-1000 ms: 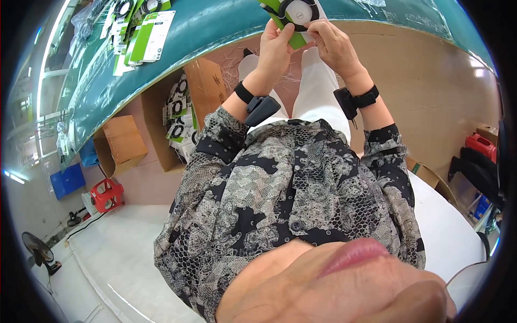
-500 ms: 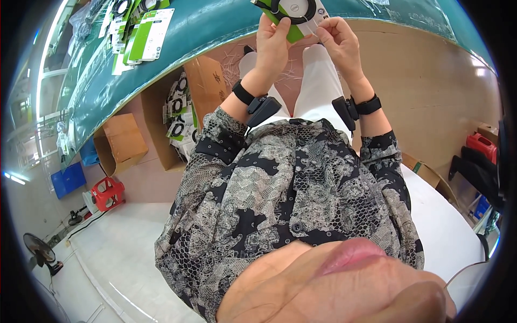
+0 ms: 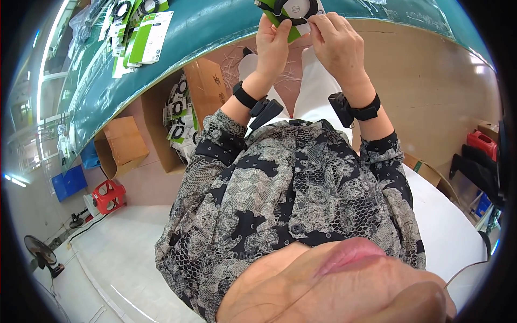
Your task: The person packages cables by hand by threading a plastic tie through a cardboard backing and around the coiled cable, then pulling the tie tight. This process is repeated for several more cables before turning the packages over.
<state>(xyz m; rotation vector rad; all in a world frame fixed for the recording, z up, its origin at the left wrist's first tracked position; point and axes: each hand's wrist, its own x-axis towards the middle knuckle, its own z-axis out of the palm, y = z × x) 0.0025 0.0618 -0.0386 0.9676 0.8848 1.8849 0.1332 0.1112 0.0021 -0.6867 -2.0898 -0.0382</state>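
Note:
At the top edge, a green and white backing card carries a coiled black cable. My left hand grips the card's lower left side, its thumb pressed on the front. My right hand is at the card's right side, thumb and forefinger pinched together beside the coil. Whatever sits in that pinch is too small to name; a thin pale bit shows by the fingertips. The top of the card is cut off by the picture's edge.
On the green-covered table, more carded cables lie piled at the left. Below the table, an open cardboard box holds several more. Another brown box and a red plastic stool stand further left. Thin pale strips litter the floor.
My right hand has moved left and turned, its back now facing up, with its pinch closer to the coil. The left hand still grips the card, almost unmoved.

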